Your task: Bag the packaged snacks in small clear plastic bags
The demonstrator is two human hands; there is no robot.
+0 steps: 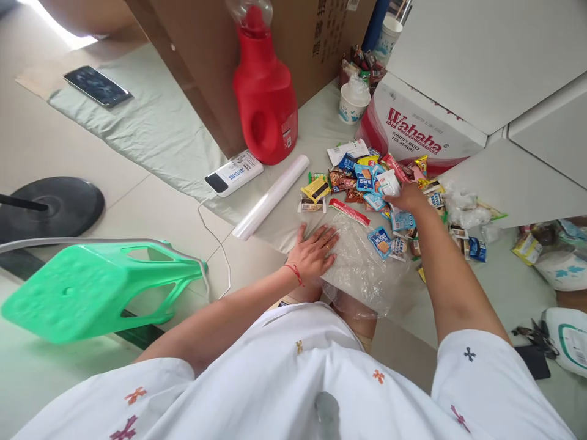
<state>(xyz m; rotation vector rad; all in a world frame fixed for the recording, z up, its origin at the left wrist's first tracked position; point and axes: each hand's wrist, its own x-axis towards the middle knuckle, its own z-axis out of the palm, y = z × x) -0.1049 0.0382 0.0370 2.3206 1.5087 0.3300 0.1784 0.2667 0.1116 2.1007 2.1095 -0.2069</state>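
Observation:
My left hand [314, 250] lies flat with its fingers spread on a sheet of clear plastic film [353, 275] at the table's near edge. My right hand [408, 198] reaches into a pile of small wrapped snacks, its fingers bent against a white snack packet [388, 182]. Blue snack packets [365, 177] lie just left of that hand. A long red snack stick [349, 212] and a blue-and-white packet [380, 242] rest on the film. Yellow packets [316, 188] sit at the pile's left side. My right fingertips are partly hidden among the wrappers.
A roll of clear film [273, 195] lies left of the pile, beside a white power bank [235, 173]. Behind stand a red detergent bottle [266, 98], a paper cup [353, 104] and a Wahaba-printed carton [417, 125]. A green stool [92, 290] is at left; a phone [97, 85] lies beyond.

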